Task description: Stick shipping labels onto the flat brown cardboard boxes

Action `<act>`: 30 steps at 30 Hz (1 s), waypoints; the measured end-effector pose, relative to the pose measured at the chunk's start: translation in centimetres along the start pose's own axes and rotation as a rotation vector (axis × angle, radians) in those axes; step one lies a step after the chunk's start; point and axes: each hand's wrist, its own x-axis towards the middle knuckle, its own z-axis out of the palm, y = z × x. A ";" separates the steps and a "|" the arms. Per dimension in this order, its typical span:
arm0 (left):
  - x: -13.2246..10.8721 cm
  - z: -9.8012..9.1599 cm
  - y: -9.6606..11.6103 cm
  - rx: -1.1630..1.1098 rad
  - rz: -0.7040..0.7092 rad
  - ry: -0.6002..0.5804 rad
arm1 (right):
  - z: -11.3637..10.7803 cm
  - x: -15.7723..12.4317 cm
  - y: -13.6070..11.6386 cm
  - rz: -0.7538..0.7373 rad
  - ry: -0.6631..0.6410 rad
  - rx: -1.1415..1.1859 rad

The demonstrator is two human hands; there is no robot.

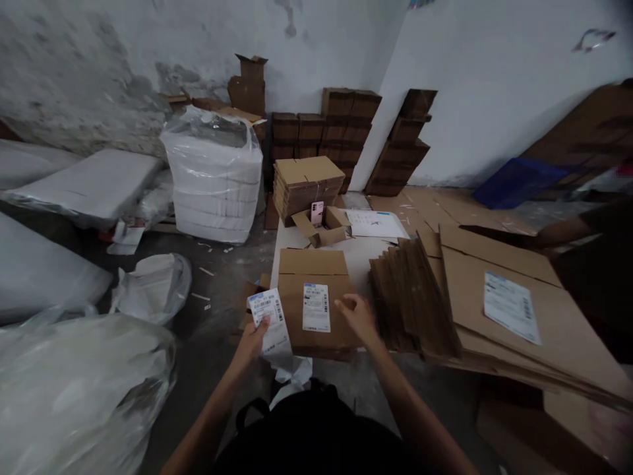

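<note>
My left hand (256, 338) grips a strip of white printed shipping labels (271, 316), thumb on top. The strip hangs down toward crumpled white paper (295, 373) at my waist. In front of me lies a flat brown cardboard box (291, 297), unfolded, on top of others. One shipping label (316, 308) lies flat on its upper face. My right hand (359, 318) is over the right side of that cardboard, just right of the label. Its fingers are loosely bent and apart, with nothing visible in them.
Folded cartons (415, 293) lean in a row at right, beside a large labelled carton (465, 284). Behind are an open small box (331, 236) with a pink phone (317, 212), a carton stack (309, 181) and a white sheet (376, 224). Plastic-wrapped bundles (212, 175) stand left. Another person's arm (568, 227) reaches in at right.
</note>
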 end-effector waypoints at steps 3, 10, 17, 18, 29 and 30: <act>-0.2 1.1 0.4 0.001 0.013 -0.072 | -0.5 0.2 0.3 0.015 0.023 0.038; -0.7 3.7 -0.8 0.014 -0.041 -0.032 | -3.3 1.0 3.7 0.223 0.172 -0.004; -1.4 3.4 1.7 -0.055 -0.034 0.055 | -3.3 0.2 3.2 0.136 0.150 0.234; -1.5 3.2 2.2 -0.069 -0.027 0.063 | -3.3 0.1 2.9 0.117 0.127 0.290; -1.5 2.2 3.1 -0.471 -0.014 -0.064 | -5.9 -2.5 0.9 0.023 -0.243 0.655; -1.4 2.2 2.9 -0.492 -0.020 -0.084 | -5.7 -2.6 0.9 0.010 -0.209 0.576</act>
